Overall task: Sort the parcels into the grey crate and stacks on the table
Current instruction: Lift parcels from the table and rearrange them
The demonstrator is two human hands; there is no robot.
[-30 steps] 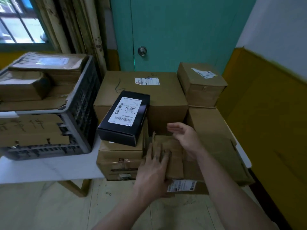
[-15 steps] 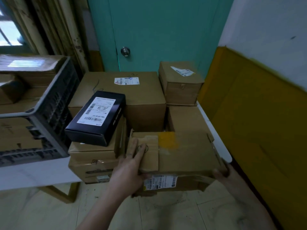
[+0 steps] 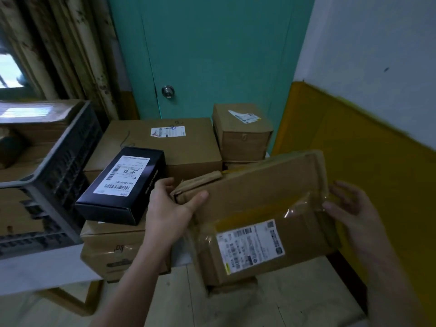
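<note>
A flat brown cardboard parcel (image 3: pixel 257 201) with a white label and clear tape is tilted up off the pile, its labelled face turned toward me. My left hand (image 3: pixel 169 213) grips its left edge, thumb on top. My right hand (image 3: pixel 349 208) touches its right edge with spread fingers. The grey crate (image 3: pixel 59 166) stands at the left on the white table (image 3: pixel 47 267), filled with brown parcels. A black box (image 3: pixel 122 185) with a white label lies on a brown box (image 3: pixel 113 249) beside the crate.
A large brown box (image 3: pixel 188 147) sits behind the black box, and a small cube box (image 3: pixel 243 133) is stacked at the back right. A teal door (image 3: pixel 212 55) is behind them. A yellow and white wall (image 3: pixel 365 138) runs close on the right.
The flat parcel, which lay on the pile, has been lifted and tipped up toward me. My right hand moved from its near right corner to its right edge.
</note>
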